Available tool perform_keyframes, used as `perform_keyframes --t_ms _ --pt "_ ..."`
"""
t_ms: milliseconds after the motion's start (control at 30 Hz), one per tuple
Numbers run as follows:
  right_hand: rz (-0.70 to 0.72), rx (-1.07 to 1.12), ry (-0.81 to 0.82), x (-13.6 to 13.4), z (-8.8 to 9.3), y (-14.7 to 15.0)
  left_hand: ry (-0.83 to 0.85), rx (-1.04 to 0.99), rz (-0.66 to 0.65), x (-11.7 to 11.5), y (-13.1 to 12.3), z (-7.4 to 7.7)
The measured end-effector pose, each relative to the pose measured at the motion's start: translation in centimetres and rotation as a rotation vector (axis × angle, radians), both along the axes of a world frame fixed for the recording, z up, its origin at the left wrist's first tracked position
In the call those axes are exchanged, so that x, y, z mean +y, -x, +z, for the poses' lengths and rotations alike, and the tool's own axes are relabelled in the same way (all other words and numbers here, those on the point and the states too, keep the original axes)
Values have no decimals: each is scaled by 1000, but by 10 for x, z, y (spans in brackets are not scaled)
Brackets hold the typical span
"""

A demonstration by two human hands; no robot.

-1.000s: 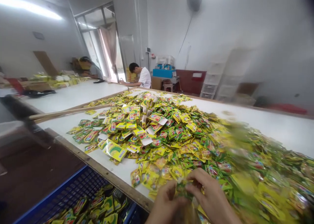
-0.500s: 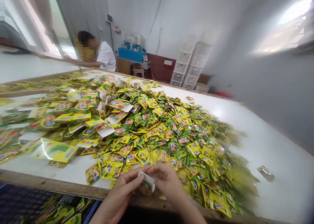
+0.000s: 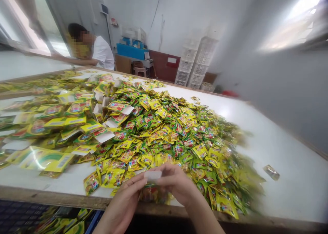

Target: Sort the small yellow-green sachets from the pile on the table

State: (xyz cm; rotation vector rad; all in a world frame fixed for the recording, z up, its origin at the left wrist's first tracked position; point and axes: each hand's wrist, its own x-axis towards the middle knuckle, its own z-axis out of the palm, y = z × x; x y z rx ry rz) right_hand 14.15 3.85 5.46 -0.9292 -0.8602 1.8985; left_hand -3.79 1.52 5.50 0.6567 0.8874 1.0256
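Note:
Between my two hands, close to the table's front edge, is a small carton (image 3: pixel 153 175) with a pale flap facing me. My left hand (image 3: pixel 129 194) is closed on its left side, thumb along the top. On the other side, my right hand (image 3: pixel 175 182) grips it with fingers bent around the end. The carton's printed faces are mostly hidden by my fingers. Just beyond lies a big heap of small yellow and green sachets (image 3: pixel 164 131). Printed yellow cartons (image 3: pixel 77 107), some with white flaps raised, are piled on the left.
A wooden rim (image 3: pixel 51 195) edges the white table (image 3: pixel 287 152). Below at left stands a blue crate (image 3: pixel 17 215) holding more packs. A person in a white shirt (image 3: pixel 104 53) leans on the far table. Stacked white crates (image 3: pixel 186 65) stand by the wall.
The carton has turned in my hands, so its pale flap now lies level toward me; before, its open end and side showed. The view has shifted slightly to the right.

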Motion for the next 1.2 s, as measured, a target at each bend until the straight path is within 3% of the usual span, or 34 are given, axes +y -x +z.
perform_keyframes --t_ms 67,200,300,433,600,1033,1200 --pt "13 -47 -7 0 0 5 2 20 -40 3 4 -2" --pt "-147 -218 -23 3 -4 24 -18 101 -58 9 9 -5" --pt "-240 -262 -134 7 -5 31 -57 166 -32 15 13 -6" --pt "-236 -402 -325 7 -3 25 -150 361 23 21 16 -12" --pt "-297 -413 -335 7 -10 22 -276 560 130 24 11 -22" --pt "-349 -503 -724 -16 -13 15 -820 796 60 27 28 -40" --pt "-440 -644 -859 -32 -22 25 -1022 868 -3 20 39 -43"
